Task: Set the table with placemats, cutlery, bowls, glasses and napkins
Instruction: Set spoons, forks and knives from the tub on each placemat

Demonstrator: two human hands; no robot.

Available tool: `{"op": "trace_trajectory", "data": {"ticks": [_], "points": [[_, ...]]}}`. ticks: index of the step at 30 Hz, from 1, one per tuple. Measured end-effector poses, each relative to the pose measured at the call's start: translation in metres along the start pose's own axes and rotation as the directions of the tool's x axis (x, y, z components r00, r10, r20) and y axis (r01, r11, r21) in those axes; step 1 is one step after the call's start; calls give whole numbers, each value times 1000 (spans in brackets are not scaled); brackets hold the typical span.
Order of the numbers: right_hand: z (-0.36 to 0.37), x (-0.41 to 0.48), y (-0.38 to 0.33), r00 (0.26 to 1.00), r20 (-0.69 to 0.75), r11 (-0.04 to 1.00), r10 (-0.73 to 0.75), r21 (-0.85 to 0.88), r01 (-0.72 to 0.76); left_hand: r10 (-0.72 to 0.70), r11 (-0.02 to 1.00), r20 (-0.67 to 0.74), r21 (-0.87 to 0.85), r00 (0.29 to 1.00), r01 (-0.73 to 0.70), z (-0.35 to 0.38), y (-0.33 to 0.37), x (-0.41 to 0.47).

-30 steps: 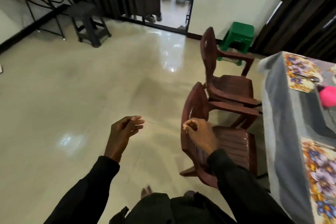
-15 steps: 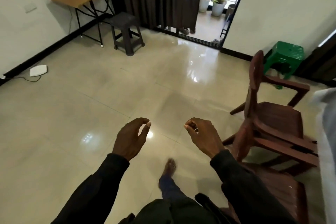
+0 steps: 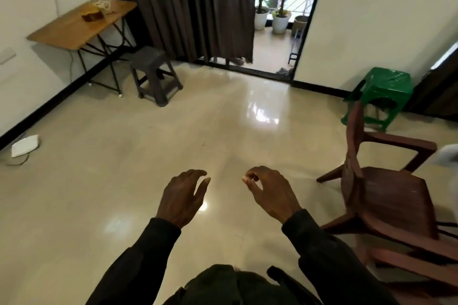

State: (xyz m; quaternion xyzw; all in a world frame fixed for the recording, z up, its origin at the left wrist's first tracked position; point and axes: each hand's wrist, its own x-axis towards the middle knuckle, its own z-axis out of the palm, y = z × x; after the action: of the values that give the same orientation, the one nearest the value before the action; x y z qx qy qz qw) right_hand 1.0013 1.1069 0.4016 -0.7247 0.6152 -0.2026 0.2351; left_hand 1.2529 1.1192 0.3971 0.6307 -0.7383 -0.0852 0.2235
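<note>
The left hand (image 3: 183, 195) and right hand (image 3: 270, 193) hang side by side, a little apart, over the floor (image 3: 148, 156). Both have their backs up and neither holds anything. The left hand's fingers are loosely bent and slightly spread. The right hand's fingers curl further, with forefinger and thumb tips close together, and whether they touch cannot be told. Both forearms reach forward from the bottom edge in dark, matte sleeves (image 3: 138, 260). Where the placemats, cutlery, bowls, glasses and napkins lie cannot be told from this view. A pale blurred patch (image 3: 446, 153) at the right edge, beyond the chair's arm, is too indistinct to identify. The floor is glossy cream tile with thin joints and bright reflections. Right of the hands stands a reddish-brown moulded plastic chair (image 3: 386, 195) with a ribbed seat and splayed legs. Part of a second like chair (image 3: 409, 262) is just beside it, lower in the picture. Farther back are a shiny green plastic stool (image 3: 381, 91) by the white wall and a dark grey stool (image 3: 153, 69). The grey stool is near a wooden folding table (image 3: 81, 22) on black metal legs. Dark pleated curtains (image 3: 186, 7) hang beside an open doorway, where white plant pots (image 3: 280, 22) stand. A small white device (image 3: 24, 146) with a cable lies on the floor at the left.
</note>
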Motion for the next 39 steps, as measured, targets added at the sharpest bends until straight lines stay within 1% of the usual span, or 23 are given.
{"op": "trace_trajectory", "data": {"ticks": [3, 7, 10, 13, 16, 18, 20, 23, 26, 28, 33, 36, 39], "points": [[-21, 32, 21, 999, -30, 998, 37, -59, -39, 70, 997, 40, -40, 997, -68, 22, 6, 55], [-44, 77, 59, 989, -83, 985, 124, -111, -133, 153, 985, 85, -88, 984, -146, 54, 14, 133], [-56, 114, 82, 983, -76, 970, 168, -168, -179, 247, 964, 113, -127, 963, -232, 76, 22, 190], [-68, 154, 100, 974, -110, 955, 200, -200, -219, 330, 938, 146, -159, 933, -307, 101, 28, 257], [-85, 195, 116, 944, -165, 934, 286, -173, -313, 431, 896, 172, -203, 886, -396, 127, 34, 333], [-97, 217, 122, 928, -174, 926, 329, -132, -353, 487, 863, 147, -233, 861, -448, 140, 41, 376], [-110, 246, 132, 910, -210, 914, 359, -120, -388, 577, 806, 105, -234, 810, -544, 155, 51, 419], [-122, 283, 148, 883, -255, 896, 394, -108, -430, 689, 721, 135, -227, 712, -654, 175, 65, 472], [-131, 318, 161, 868, -280, 892, 410, -72, -445, 735, 677, 163, -236, 658, -697, 194, 71, 514], [-134, 339, 174, 869, -280, 894, 409, -67, -442, 742, 670, 195, -236, 642, -704, 204, 77, 540], [-148, 399, 232, 852, -309, 886, 423, -58, -461, 737, 676, 214, -243, 641, -696, 239, 93, 609], [-166, 438, 277, 837, -387, 899, 387, -41, -435, 744, 668, 206, -246, 636, -702, 266, 113, 659], [-191, 476, 322, 814, -451, 905, 366, -30, -424, 736, 677, 195, -236, 648, -697, 287, 142, 709]]}}
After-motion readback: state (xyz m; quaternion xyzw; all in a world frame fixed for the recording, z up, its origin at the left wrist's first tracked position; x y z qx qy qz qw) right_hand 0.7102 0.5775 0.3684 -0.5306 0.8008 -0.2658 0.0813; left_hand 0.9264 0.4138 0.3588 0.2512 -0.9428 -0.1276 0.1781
